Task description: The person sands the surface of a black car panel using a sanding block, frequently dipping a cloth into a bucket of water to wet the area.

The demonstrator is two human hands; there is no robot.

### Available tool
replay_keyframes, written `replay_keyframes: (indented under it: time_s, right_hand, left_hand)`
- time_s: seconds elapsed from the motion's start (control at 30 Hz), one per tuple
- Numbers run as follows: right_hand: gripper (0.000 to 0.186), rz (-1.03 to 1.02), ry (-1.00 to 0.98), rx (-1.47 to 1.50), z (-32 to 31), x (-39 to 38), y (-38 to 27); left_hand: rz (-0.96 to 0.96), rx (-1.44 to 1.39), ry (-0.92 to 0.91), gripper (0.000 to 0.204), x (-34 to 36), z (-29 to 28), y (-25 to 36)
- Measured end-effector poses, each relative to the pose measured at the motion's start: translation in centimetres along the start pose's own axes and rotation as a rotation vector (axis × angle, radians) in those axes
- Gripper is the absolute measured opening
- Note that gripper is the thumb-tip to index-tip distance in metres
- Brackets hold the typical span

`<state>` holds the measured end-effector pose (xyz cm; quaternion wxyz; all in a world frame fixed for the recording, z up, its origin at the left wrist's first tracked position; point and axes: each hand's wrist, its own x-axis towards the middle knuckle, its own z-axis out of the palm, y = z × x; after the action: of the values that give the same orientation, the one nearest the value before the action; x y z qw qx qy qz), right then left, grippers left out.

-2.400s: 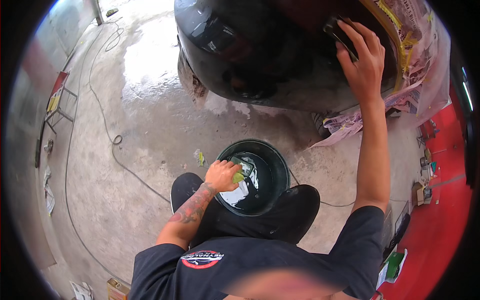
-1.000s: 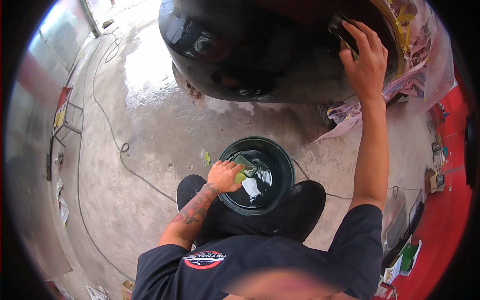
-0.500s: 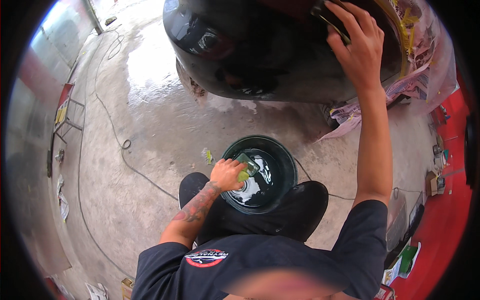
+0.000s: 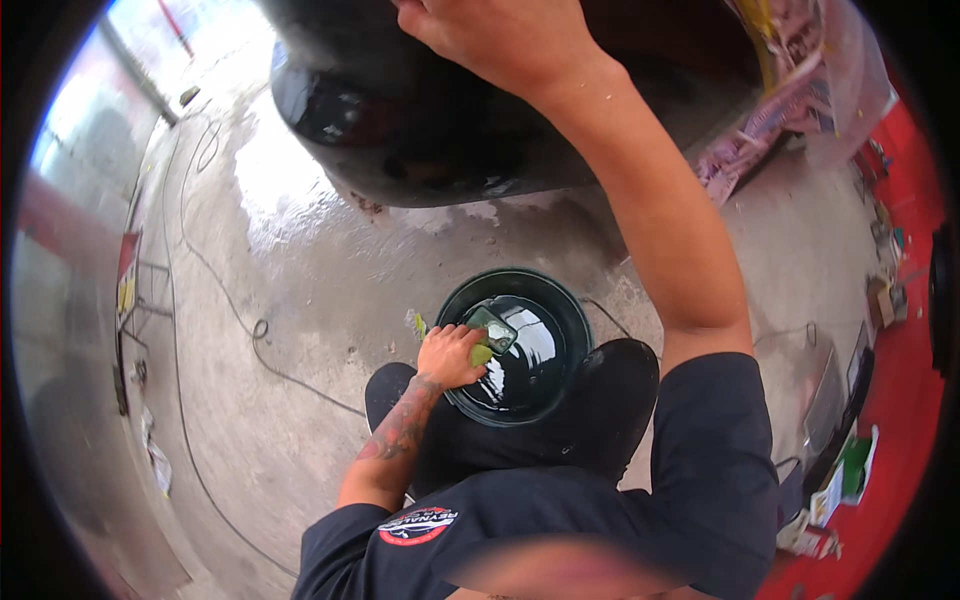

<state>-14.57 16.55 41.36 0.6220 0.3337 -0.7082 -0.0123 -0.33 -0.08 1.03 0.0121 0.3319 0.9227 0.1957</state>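
My left hand (image 4: 450, 357) is closed on a yellow-green sponge (image 4: 481, 355) at the left rim of a dark green bucket (image 4: 577, 325) holding water. Beside its fingertips, inside the bucket, is a green rectangular thing (image 4: 499, 336); whether the fingers touch it is unclear. Up at the top edge my right hand (image 4: 500, 40) reaches over a glossy black car body panel (image 4: 420, 130). Its fingers are partly cut off by the picture's edge. The dark flat block seen in that hand half a second ago is hidden now.
The bucket stands between my bent knees. A dark cable (image 4: 215, 275) runs over the concrete floor (image 4: 310, 280) on the left, near a metal stand (image 4: 145, 290). Pinkish masking paper (image 4: 780, 110) covers part of the car at right. Boxes (image 4: 880, 300) line the red floor edge.
My right hand has swept left and up across the panel, partly leaving the view. The view has shifted a little. My left hand stays at the bucket with the sponge.
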Motion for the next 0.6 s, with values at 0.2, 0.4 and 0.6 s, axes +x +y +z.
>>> replay_keyframes:
  time_s: [0.2,0.4,0.6]
  right_hand:
    - [0.034,0.156,-0.009,-0.069,-4.5,-5.4,4.0]
    - [0.043,0.371,-0.135,-0.144,-8.0,-12.5,8.3]
    - [0.044,0.577,-0.095,-0.152,-9.6,-20.6,14.4]
  left_hand:
    - [0.040,0.007,0.050,0.057,0.4,0.0,0.3]
    - [0.045,-0.008,0.066,0.057,0.4,0.1,0.2]
    - [0.040,-0.003,0.053,0.057,0.5,0.1,0.2]
